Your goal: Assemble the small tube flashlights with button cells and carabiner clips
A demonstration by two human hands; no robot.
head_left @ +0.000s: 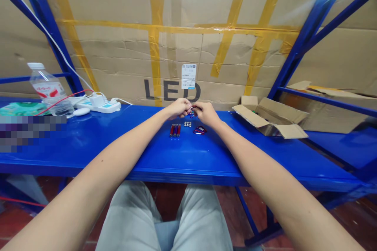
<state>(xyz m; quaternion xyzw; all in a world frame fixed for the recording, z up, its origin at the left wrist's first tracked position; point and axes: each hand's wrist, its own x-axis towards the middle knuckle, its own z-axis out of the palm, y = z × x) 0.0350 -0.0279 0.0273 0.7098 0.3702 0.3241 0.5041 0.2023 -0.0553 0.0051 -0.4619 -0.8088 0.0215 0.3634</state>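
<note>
My left hand and my right hand meet above the blue table, fingertips almost touching. Between the right fingers is a small dark red piece that looks like a carabiner. The left fingers pinch at a tiny shiny part beside it, too small to name. Some blue and red bits show just below the fingertips. In front of the hands lie slim red and purple metal tubes side by side, a small block of round silver pieces in rows, and a little pile of red and purple carabiners.
An open cardboard box stands at the right. To the left are a water bottle, a white power strip with cables, and a green packet. A large taped cardboard sheet and blue rack posts close off the back.
</note>
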